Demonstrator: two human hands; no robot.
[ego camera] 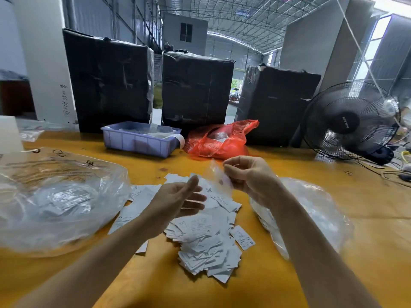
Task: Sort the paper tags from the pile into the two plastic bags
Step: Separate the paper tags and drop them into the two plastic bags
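2 bare forearms rise from the bottom edge of the frame over the yellow-orange wooden table [278,285]. At centre, the right hand [246,176] is raised above the table with its fingers curled, pinching a blurred white paper tag [216,177] between thumb and fingertips. Just left of it, the left hand [180,200] hovers palm-up with straight, relaxed fingers, holding nothing; its fingertips point toward the pinched tag.

Beneath both hands lies the loose pile of white printed paper tags [206,245], spread across the middle of the table toward the lower centre; letters such as XL and M show on a few of them.

At the left of the frame sits a large crumpled clear plastic bag [55,203] with white tags inside. At the right, partly hidden by the right forearm, lies a second clear plastic bag [320,210], also with pale contents.

Farther back, upper centre, stand a lilac rectangular plastic bin [138,141] and, just beside it, a red thin plastic carrier bag [218,141]. Behind them rise 3 tall black-wrapped boxes [195,90]. At the upper right stands a black round electric fan [349,121].
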